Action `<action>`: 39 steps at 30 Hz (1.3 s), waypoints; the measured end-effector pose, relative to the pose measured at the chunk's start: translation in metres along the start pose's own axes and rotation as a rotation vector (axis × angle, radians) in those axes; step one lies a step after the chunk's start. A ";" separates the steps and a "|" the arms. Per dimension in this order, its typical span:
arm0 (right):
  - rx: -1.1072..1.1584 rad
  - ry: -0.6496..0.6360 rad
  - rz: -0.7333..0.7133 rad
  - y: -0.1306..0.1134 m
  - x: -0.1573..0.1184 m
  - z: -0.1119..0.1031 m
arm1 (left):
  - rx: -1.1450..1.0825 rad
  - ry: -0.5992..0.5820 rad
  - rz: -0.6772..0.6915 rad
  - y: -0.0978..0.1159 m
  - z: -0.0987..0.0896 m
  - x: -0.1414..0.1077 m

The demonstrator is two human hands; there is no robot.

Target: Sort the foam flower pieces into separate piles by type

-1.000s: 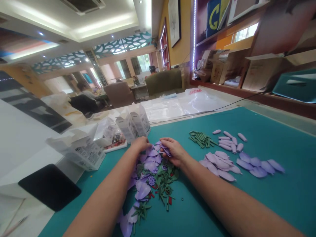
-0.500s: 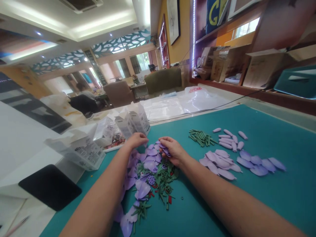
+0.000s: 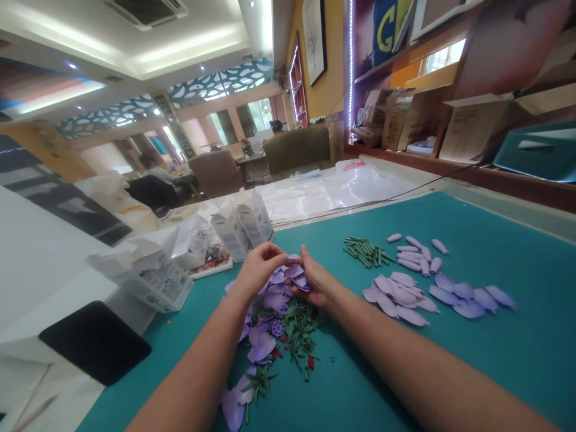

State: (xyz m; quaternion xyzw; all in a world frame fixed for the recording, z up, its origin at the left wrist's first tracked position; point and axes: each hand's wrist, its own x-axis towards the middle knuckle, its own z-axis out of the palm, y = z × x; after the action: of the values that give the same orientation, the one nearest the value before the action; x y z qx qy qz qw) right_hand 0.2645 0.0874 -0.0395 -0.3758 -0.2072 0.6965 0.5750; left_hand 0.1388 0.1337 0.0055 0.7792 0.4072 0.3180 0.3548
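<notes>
My right hand (image 3: 315, 280) holds a small stack of purple petals (image 3: 297, 277), its thumb raised. My left hand (image 3: 262, 264) is beside it, with thumb and forefinger pinched on a purple petal (image 3: 292, 258) at the top of the stack. Below both hands lies a mixed pile of loose purple petals (image 3: 261, 347), green leaf pieces (image 3: 297, 327), purple lattice discs (image 3: 277, 327) and small red bits (image 3: 311, 362). To the right are green stem pieces (image 3: 368, 252), pale rolled buds (image 3: 409, 257), pale petals (image 3: 398, 295) and darker purple petals (image 3: 468, 299).
A green mat (image 3: 508, 252) covers the table. White open boxes (image 3: 157, 276) and a black flat object (image 3: 96, 342) stand or lie at left. Clear plastic sheets (image 3: 315, 195) lie behind the mat. Cardboard boxes (image 3: 472, 126) fill a shelf at right. People sit far back.
My left hand has moved right from the pile's left side to my right hand. My right thumb has lifted, showing more of the petals held there.
</notes>
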 end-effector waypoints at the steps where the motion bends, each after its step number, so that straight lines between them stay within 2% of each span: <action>1: 0.011 -0.005 0.014 0.000 0.000 0.000 | 0.016 -0.004 0.010 0.001 0.003 -0.002; 5: 0.030 -0.020 0.031 -0.002 -0.001 0.000 | 0.118 -0.031 0.031 0.003 0.005 -0.005; 11: 0.059 0.027 -0.033 -0.006 -0.003 0.000 | 0.387 0.019 -0.050 -0.013 -0.015 0.016; 14: 0.071 0.059 -0.072 -0.007 -0.002 -0.001 | 0.550 -0.080 -0.129 -0.028 -0.017 0.031; 19: 0.050 0.095 -0.107 -0.008 0.000 -0.002 | 0.781 -0.279 -0.244 -0.047 -0.006 0.050; 25: 0.041 0.129 -0.136 -0.010 0.001 -0.002 | 0.971 -0.364 -0.328 -0.050 0.007 0.062; 33: 0.052 0.172 -0.172 -0.014 -0.001 -0.001 | 0.977 -0.342 -0.302 -0.053 0.011 0.060; 39: 0.038 0.223 -0.219 -0.018 0.000 -0.005 | 0.804 -0.248 -0.220 -0.049 -0.002 0.054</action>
State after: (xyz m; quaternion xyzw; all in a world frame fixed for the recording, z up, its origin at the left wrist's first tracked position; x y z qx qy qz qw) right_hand 0.2804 0.0910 -0.0294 -0.4148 -0.1687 0.5874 0.6742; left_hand 0.1424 0.2010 -0.0228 0.8397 0.5336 -0.0016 0.1010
